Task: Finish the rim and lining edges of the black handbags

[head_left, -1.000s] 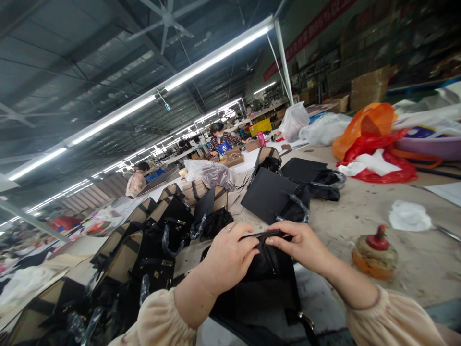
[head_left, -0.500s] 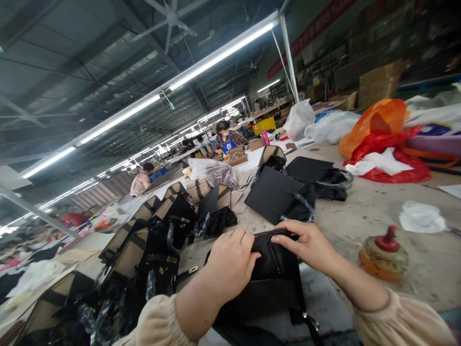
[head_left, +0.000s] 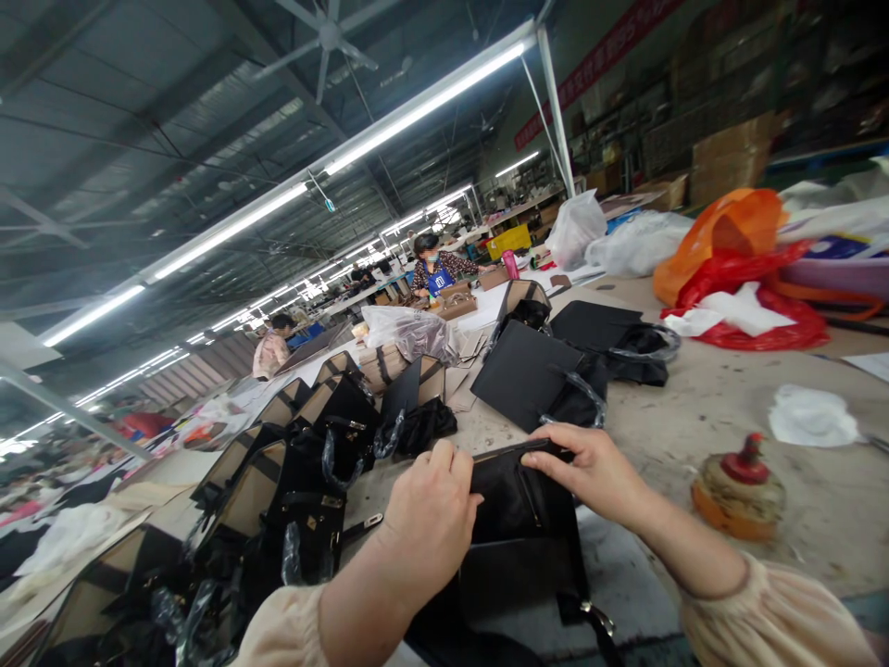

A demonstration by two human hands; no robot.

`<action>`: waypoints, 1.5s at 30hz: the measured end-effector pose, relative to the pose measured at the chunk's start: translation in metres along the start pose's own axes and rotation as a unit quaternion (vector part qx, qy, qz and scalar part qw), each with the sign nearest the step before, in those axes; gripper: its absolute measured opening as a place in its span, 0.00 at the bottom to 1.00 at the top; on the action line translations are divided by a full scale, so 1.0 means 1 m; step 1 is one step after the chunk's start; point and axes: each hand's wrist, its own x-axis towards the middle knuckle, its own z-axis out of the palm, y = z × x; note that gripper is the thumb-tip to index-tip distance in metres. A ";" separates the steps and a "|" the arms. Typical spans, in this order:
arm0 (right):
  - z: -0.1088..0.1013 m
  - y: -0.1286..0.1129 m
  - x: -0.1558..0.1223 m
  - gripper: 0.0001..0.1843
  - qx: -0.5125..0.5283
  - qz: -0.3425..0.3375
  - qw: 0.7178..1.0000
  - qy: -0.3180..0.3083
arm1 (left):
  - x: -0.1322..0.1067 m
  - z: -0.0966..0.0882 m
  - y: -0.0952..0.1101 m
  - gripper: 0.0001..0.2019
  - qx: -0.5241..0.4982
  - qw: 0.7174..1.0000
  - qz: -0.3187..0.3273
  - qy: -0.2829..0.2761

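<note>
A black handbag (head_left: pixel 522 574) lies in front of me, its upper edge raised toward my hands and a short zip showing on its dark lining. My left hand (head_left: pixel 436 508) is closed at the left part of that edge, fingers curled over it. At the right end, my right hand (head_left: pixel 587 468) pinches the same edge between thumb and fingers. A strap with a metal clasp (head_left: pixel 598 619) hangs off the bag's lower right side. Part of the bag is hidden behind my left hand and forearm.
Several black bags with beige insides (head_left: pixel 278 472) stand in a row at left. Black panels (head_left: pixel 526 375) lie beyond my hands. At right are a red-topped pot (head_left: pixel 740 491), a white wad (head_left: pixel 812 415) and orange and red plastic bags (head_left: pixel 729 250). A co-worker (head_left: pixel 441 269) sits farther back.
My left hand has slid slightly left along the bag's edge, uncovering more of the lining. My right hand keeps its pinch in nearly the same place.
</note>
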 end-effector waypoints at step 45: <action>0.006 0.001 0.002 0.11 -0.049 -0.026 0.998 0.009 | 0.006 -0.005 0.004 0.06 -0.136 0.967 0.215 -0.014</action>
